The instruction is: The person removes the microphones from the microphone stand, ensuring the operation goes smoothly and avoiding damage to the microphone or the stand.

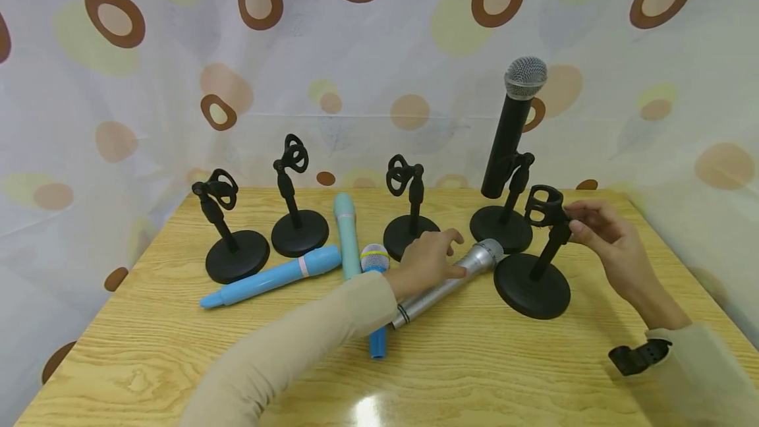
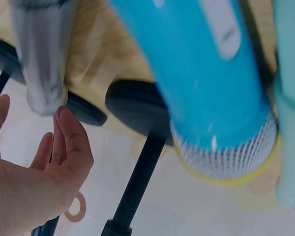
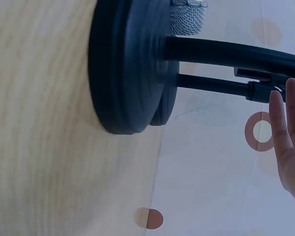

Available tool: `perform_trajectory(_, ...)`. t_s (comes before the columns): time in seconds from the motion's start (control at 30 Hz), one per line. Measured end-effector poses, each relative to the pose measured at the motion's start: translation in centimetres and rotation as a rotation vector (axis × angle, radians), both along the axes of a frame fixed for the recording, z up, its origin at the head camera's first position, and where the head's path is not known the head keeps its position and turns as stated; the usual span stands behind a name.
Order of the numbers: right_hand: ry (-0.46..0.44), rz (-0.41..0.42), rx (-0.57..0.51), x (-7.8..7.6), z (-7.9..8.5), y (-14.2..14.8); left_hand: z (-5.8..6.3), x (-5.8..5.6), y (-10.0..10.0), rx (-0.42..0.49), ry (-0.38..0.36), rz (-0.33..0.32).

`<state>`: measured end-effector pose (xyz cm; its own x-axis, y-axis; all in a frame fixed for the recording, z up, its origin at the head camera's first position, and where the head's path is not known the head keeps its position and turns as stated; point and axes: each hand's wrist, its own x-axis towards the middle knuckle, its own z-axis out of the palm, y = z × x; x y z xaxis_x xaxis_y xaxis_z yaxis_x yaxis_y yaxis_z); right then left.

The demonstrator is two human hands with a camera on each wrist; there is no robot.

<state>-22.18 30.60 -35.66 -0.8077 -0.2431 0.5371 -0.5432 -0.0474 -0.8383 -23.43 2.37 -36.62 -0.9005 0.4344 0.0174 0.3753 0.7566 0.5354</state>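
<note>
Silver microphone point(image 1: 439, 290) lies lower centre of frame; left hand point(image 1: 428, 261), fingers parted over it, holds nothing. Right hand point(image 1: 613, 252) pinches black stand point(image 1: 543, 262), frame right; a sideways tug could tip the stand.

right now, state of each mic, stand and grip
black mic, mounted
back right stand, occupied
front right stand, empty
middle stand, empty
second left stand, empty
far left stand, empty
silver mic, lying
yellow-ringed mic, lying
mint mic, lying
sky-blue mic, lying
left grip, empty
right grip, holding front right stand
</note>
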Motion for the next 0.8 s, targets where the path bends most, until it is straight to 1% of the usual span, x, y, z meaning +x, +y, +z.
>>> perform_trajectory(0.17,-0.004,-0.025,-0.022,-0.9,0.7,0.1,1.6,-0.4,0.0,0.052,0.042,-0.026)
perform_trajectory(0.27,-0.011,-0.055,-0.010,-1.6,1.0,0.1,2.8,-0.7,0.1,0.076,0.066,-0.035)
perform_trajectory(0.4,-0.023,-0.060,-0.024,-2.5,1.4,0.0,4.3,-1.2,0.5,0.112,0.098,-0.045)
perform_trajectory(0.53,-0.046,-0.070,-0.037,-3.6,1.6,-0.1,5.6,-1.7,0.8,0.163,0.163,-0.055)
perform_trajectory(0.67,-0.064,-0.100,-0.014,-4.8,1.6,-0.4,6.6,-2.4,1.2,0.201,0.214,-0.061)
perform_trajectory(0.8,-0.062,-0.113,0.008,-5.9,1.5,-0.7,7.1,-3.2,1.7,0.204,0.253,-0.060)
